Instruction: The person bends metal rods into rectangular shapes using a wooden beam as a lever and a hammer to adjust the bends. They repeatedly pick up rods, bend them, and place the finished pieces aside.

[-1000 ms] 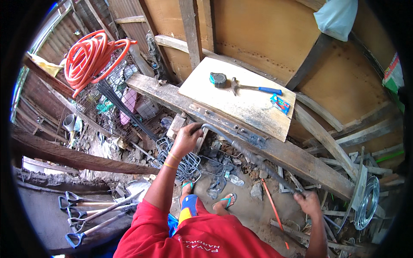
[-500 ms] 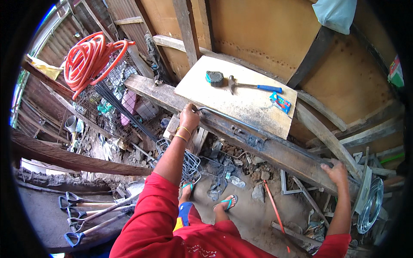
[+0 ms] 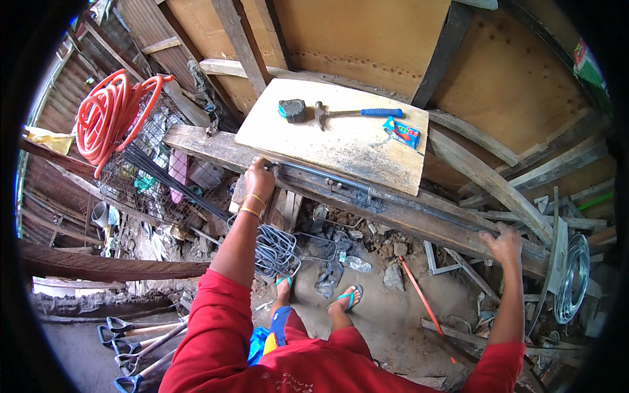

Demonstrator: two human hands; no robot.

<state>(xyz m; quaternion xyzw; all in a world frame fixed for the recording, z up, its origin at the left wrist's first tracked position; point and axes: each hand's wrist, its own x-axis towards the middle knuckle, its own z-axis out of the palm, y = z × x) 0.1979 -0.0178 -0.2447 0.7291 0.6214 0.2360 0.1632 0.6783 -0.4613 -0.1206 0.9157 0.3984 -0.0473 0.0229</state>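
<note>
A long thin steel bar [image 3: 314, 173] lies along the top of a heavy, worn timber beam [image 3: 209, 144]. At its left end my left hand [image 3: 260, 177] is closed, with the bar's end inside the fist. Far to the right, my right hand [image 3: 502, 245] curls its fingers over the bar's other end at the beam, partly hiding it. Small metal pegs [image 3: 334, 185] stick up from the beam beside the bar. Behind it, a pale plywood board [image 3: 347, 147] carries a tape measure [image 3: 293, 111], a blue-handled hammer [image 3: 357, 113] and a small blue packet [image 3: 402, 133].
Bent steel pieces [image 3: 274, 249] lie in a pile below the beam. An orange hose coil [image 3: 108, 121] tops a wire-mesh cage at left. Several shovels [image 3: 141, 347] rest lower left. A wire coil [image 3: 572, 278] hangs at right; a plastic bottle [image 3: 357, 264] and rubble lie on the ground.
The whole view has shifted, so the beam and board appear farther left. The bent left end of the bar, visible before, now shows less beside my left hand. Both hands stay at the bar.
</note>
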